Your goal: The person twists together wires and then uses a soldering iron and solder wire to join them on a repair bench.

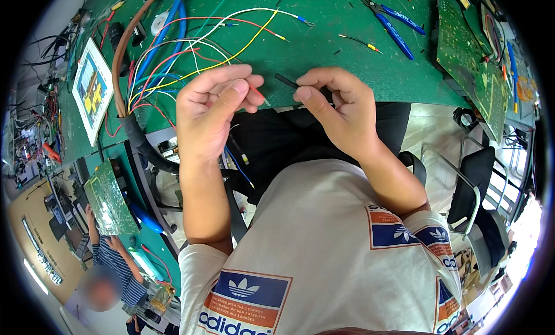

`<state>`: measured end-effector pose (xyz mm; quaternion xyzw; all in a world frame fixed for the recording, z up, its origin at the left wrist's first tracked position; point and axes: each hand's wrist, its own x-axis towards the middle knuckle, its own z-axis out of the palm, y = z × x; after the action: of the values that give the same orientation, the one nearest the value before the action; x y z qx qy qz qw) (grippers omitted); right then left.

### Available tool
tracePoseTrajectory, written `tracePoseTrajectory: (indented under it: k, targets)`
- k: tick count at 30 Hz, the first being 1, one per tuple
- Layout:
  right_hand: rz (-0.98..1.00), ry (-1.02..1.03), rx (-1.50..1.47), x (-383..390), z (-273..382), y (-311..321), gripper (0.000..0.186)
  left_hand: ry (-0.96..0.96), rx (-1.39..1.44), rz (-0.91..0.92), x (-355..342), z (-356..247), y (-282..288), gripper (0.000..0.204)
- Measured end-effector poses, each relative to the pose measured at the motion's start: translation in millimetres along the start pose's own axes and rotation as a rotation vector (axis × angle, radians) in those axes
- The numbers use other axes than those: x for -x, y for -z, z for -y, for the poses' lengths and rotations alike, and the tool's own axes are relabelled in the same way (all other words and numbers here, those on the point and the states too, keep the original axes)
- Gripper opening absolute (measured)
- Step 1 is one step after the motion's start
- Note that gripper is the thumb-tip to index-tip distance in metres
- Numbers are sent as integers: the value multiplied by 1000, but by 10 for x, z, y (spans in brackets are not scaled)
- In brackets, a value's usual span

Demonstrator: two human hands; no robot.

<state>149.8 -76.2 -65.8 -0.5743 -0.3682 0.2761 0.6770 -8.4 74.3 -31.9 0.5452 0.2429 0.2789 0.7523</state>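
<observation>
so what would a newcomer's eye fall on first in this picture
Probably the two hands at the near edge of the green table: the left hand pinches a red wire, the right hand a thin black tube. Next come the coloured wires fanning across the table's left side and the blue-handled cutters lying at far right.

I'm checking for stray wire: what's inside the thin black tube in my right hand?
The thin black tube shows no wire at its free end; its inside and the end in your right hand are hidden.
</observation>
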Motion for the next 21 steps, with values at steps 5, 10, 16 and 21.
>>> tracePoseTrajectory:
  k: [5, 10, 16, 21]
  targets:
    - [-7, -28, -139, 20, -11, 34, 11, -36, 59, -48, -60, 148, -101, 23]
    - [33, -16, -140, 32, -38, 77, 12, -61, 65, -77, -87, 161, -108, 24]
    - [73, -32, -123, 34, -12, 96, 12, -60, 53, -91, -96, 141, -131, 24]
    - [76, -13, -95, 24, -32, 91, 12, -50, 26, -110, -83, 136, -164, 24]
